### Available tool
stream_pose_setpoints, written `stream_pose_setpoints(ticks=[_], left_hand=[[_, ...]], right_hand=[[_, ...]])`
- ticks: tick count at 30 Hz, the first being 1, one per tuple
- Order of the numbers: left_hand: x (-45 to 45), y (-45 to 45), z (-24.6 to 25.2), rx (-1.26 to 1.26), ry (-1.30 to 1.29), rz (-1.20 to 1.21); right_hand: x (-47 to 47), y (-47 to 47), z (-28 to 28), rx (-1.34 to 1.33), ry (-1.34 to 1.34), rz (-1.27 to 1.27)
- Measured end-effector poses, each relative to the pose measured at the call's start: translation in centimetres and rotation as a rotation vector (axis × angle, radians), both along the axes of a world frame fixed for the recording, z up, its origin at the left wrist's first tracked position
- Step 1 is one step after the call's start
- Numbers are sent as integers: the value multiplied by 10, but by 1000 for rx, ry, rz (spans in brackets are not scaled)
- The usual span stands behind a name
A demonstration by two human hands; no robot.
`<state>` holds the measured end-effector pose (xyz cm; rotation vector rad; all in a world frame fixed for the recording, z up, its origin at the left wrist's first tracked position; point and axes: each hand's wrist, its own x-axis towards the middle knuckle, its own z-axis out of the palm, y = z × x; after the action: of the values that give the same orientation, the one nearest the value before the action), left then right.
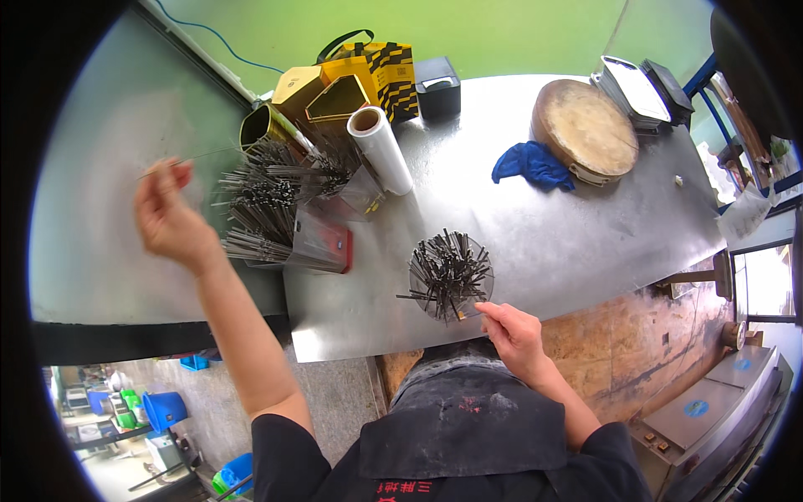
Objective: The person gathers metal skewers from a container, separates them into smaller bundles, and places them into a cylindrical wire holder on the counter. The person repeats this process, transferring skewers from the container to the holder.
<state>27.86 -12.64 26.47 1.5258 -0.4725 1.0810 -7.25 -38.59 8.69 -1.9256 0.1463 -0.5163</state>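
A thin metal skewer [210,154] is pinched in the fingers of my raised left hand [168,213], left of the crowded skewer containers. The hand is slightly blurred. My right hand [515,337] has its thumb and forefinger closed at the near rim of a round clear container [491,290]. Many dark-ended skewers [448,267] fan out of that container. Left of it, a clear bin with a red base [347,251] lies tilted, full of flat metal skewers [257,245]. Behind it, another clear bin [361,194] holds more skewers.
On the steel table [376,301] stand a white film roll [392,160], gold boxes [298,88], a yellow-black bag [392,75] and a black device [438,94]. A blue cloth [533,166] lies against a round wooden block [586,125]. Stacked trays [633,94] are behind.
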Motion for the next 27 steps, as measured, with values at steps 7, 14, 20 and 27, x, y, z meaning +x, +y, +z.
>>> stream_pose_setpoints(ticks=[7,14,20,27], left_hand=[[-9,-17,-59,78,241,-45],[-143,-37,-108,568,451,-433],[-213,-35,-165,422,686,-606],[-221,-36,-152,444,603,-660]], right_hand=[[-14,-18,-2,27,37,-86],[-14,-19,-12,62,54,-105],[-3,-3,-12,17,73,-46],[8,3,-8,-27,77,-27]])
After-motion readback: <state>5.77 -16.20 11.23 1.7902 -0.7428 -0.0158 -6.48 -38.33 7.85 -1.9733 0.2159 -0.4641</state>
